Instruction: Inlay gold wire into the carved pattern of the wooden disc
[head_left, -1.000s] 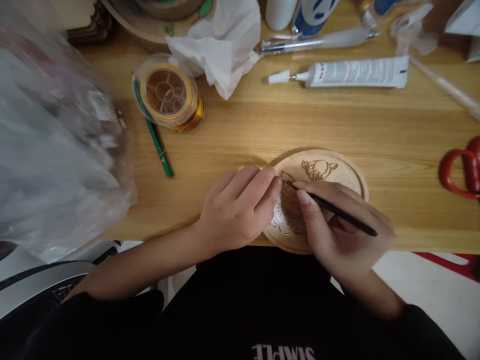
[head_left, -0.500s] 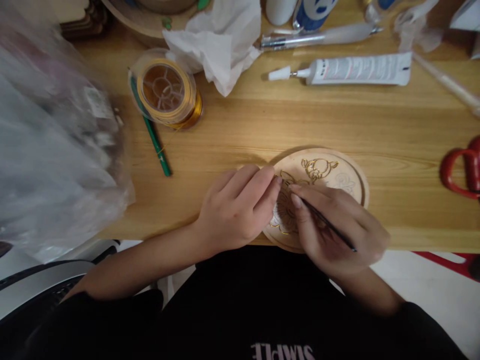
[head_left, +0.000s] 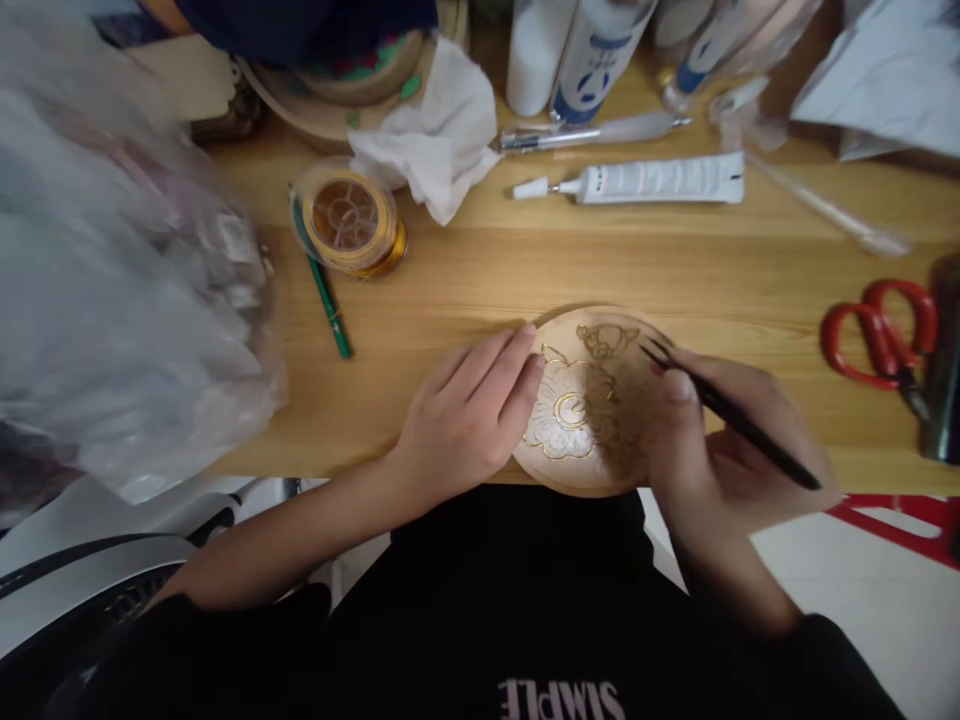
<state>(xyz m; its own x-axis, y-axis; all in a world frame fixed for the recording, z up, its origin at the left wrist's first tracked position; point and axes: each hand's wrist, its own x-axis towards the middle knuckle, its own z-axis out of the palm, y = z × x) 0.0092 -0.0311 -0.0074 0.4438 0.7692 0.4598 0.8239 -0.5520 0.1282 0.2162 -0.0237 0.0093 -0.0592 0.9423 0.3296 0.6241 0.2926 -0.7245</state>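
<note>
A round wooden plaque (head_left: 559,476) lies at the table's front edge, bearing a drawn flower design partly outlined in gold wire. My left hand (head_left: 471,415) rests on its left rim, fingers stretched out side by side; the thumb is hidden. Over the plaque's right side, my right hand (head_left: 739,435) grips black tweezers (head_left: 742,425) like a pen. Their two tips are slightly apart near the upper right of the design, and I see nothing between them. A shadow covers the plaque's right half.
Behind the plaque lie a white glue tube (head_left: 664,181), a clear pen (head_left: 592,132) and a crumpled tissue (head_left: 442,130). A gold wire spool (head_left: 352,220) and green pencil (head_left: 330,310) are to the left, beside a plastic bag (head_left: 127,290). Red-handled scissors (head_left: 885,335) lie right.
My right hand has moved right with the tweezers, away from my left fingertips, uncovering the flower's middle. The left hand stays at the rim. The view has shifted, showing more of the scissors.
</note>
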